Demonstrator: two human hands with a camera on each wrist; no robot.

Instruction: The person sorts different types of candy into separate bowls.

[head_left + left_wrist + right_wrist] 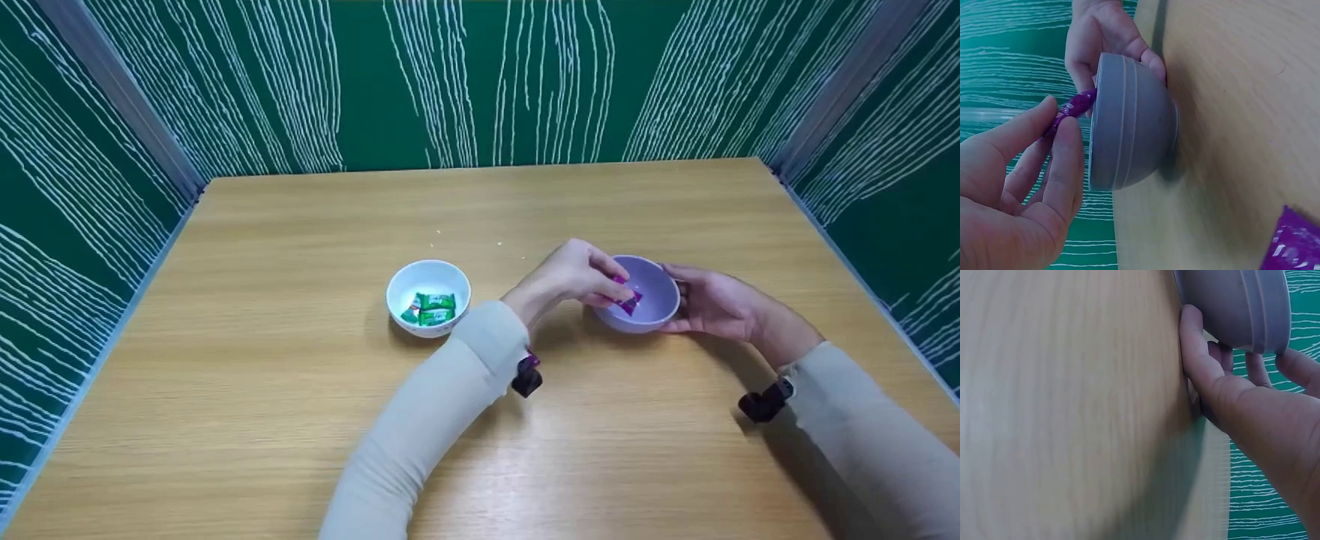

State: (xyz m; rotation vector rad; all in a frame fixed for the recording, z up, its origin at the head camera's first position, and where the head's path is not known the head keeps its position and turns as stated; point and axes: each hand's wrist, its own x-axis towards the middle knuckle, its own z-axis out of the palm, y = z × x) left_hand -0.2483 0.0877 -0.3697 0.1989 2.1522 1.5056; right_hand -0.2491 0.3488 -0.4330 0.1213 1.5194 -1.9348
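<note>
Nearest, a shiny purple plastic packet (1294, 242) lies on the pale wood-grain counter (225, 300) beside the left wrist. Beyond it, the left hand (574, 274) has its fingers clamped on a small purple wrapped sweet (1075, 107), its pale lettering illegible, at the mouth of a round lilac bowl (652, 277), whose side the right hand's (712, 304) curled fingers grip. Left of these, a round white bowl (424, 277) holds shiny green packets (437, 301) with unreadable print.

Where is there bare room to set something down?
The table is bare between the white bowl and left wall, and low in the head view, between left sleeve and right sleeve. Crowded: the purple bowl, between left hand and right hand.
</note>
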